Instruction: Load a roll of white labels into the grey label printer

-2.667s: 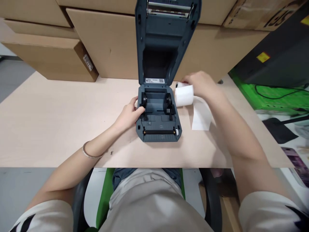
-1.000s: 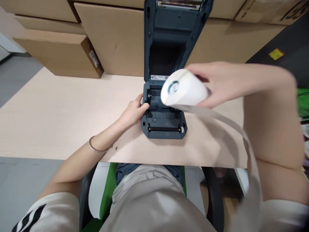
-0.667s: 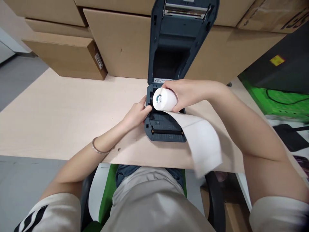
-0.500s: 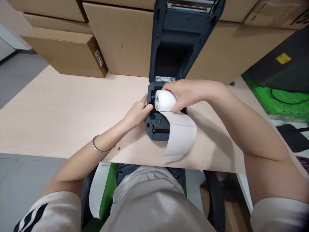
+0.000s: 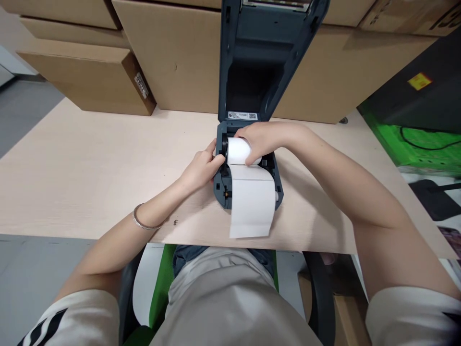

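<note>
A dark blue-grey label printer (image 5: 219, 185) stands on the table with its tall lid (image 5: 264, 50) raised at the back. Inside its bay sits a white label roll (image 5: 237, 150), the left end against the black roll holder. My right hand (image 5: 259, 139) is closed over the roll's right part from above. From the roll a label strip (image 5: 252, 206) hangs forward, over the printer's front edge toward me. My left hand (image 5: 203, 166) grips the printer's left side wall, thumb on the rim by the holder and the other fingers partly hidden outside.
Cardboard boxes (image 5: 173, 62) line the back of the wooden table (image 5: 90, 168), with a smaller box (image 5: 82, 77) leaning at the left. To the right are a dark case (image 5: 406, 101) with a yellow label, a green surface (image 5: 392, 144) and a black cable (image 5: 425, 146).
The roll has gone left and down into the printer bay, against the left holder, with my right hand on it. The strip has swung left and now lies straight over the printer's front.
</note>
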Tool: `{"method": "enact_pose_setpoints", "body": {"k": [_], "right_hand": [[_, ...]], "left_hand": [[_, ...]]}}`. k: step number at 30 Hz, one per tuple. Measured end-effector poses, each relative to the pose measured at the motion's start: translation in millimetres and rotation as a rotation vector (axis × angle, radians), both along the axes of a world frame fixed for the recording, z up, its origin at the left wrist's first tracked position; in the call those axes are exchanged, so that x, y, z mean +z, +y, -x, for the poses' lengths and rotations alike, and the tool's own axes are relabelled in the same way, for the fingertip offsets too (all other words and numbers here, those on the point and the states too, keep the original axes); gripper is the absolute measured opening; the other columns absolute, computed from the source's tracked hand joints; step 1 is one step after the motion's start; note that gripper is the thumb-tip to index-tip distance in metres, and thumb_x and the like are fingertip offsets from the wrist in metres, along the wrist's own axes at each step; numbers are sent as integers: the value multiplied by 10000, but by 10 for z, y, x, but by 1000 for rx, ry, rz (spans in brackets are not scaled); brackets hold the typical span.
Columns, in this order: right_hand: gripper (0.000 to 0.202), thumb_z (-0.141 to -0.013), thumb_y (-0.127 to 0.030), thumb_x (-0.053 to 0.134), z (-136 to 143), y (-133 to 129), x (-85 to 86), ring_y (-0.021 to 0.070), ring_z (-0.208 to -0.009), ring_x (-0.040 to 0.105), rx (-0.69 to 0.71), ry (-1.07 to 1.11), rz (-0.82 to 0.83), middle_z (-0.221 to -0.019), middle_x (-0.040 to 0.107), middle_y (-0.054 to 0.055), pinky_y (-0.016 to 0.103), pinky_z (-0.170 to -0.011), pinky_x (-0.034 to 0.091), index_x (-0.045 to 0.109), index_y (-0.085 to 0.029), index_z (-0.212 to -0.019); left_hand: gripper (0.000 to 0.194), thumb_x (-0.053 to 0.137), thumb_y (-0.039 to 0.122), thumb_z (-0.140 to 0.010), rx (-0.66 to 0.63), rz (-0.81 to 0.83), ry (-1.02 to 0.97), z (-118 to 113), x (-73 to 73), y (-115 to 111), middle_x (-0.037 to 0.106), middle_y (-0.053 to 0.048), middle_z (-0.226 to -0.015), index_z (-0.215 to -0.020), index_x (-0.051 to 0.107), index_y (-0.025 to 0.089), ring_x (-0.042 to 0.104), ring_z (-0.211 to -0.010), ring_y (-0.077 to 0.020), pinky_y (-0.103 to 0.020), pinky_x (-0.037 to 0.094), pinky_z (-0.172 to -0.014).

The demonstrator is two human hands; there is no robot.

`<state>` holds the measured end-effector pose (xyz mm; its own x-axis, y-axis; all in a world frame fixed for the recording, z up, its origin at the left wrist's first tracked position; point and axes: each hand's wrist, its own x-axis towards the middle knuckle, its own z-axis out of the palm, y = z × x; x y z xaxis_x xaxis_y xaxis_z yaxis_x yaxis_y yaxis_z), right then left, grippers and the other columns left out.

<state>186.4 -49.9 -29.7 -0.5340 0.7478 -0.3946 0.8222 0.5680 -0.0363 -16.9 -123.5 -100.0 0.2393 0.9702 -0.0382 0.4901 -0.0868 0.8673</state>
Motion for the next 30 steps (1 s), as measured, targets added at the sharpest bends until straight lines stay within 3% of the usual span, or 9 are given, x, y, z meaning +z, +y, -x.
{"method": "enact_pose_setpoints", "body": {"k": [4,8,11,14,17,20,24,30], "right_hand": [[655,-703,-402,840,10,20,-16,308,-1041,726,-9,28,18,-1225,763,74,351,-731,531,672,-241,-1315],[731,-740,-423,833,-78,-14,28,343,-1236,678,7,88,17,-1419,686,114,390,-928,554,643,-199,-1410],[676,-859,-469,734,-239,-219,139,360,-1345,625,3,221,-83,-1523,620,121,435,-1066,521,621,-201,-1469],[551,-995,-488,565,-359,-591,179,331,-1283,673,19,396,-205,-1463,673,111,463,-1054,546,636,-199,-1459],[532,-1068,-468,462,-353,-970,28,293,-1308,679,134,505,-232,-1482,675,100,468,-1086,564,611,-183,-1491],[549,-1106,-425,395,-283,-1205,-219,268,-1473,566,248,509,-218,-1589,575,106,489,-1201,513,543,-147,-1555],[619,-1110,-478,393,-256,-1286,-404,285,-1564,448,276,464,-251,-1641,486,145,515,-1259,467,512,-85,-1574],[760,-1101,-562,376,-260,-1271,-449,301,-1602,375,335,447,-286,-1683,397,205,519,-1300,412,411,0,-1611]], "left_hand": [[617,474,267,-855,-6,-13,2,-1,-7,1,629,33,-640,-1458,596,217,579,-596,-189,-269,468,-642],[611,482,268,-858,2,0,-2,-4,-13,6,605,37,-612,-1454,598,208,568,-591,-191,-281,479,-656],[618,482,257,-856,-9,-7,-15,-6,-4,-1,629,30,-636,-1461,590,190,598,-630,-194,-283,506,-700],[630,476,252,-861,-28,-14,-27,-5,12,-15,657,29,-664,-1481,570,186,640,-684,-200,-276,528,-740],[628,460,255,-871,-41,-20,-18,-3,29,-21,671,26,-673,-1487,560,181,660,-710,-203,-272,539,-748],[623,448,255,-878,-52,-32,7,-1,39,-15,663,28,-661,-1488,559,191,649,-686,-195,-266,533,-721],[642,444,252,-878,-47,-30,37,4,35,-4,632,40,-625,-1510,545,211,611,-626,-182,-258,506,-660],[650,448,252,-875,-49,-34,24,8,18,5,634,36,-627,-1516,545,201,605,-632,-180,-258,503,-662]]}}
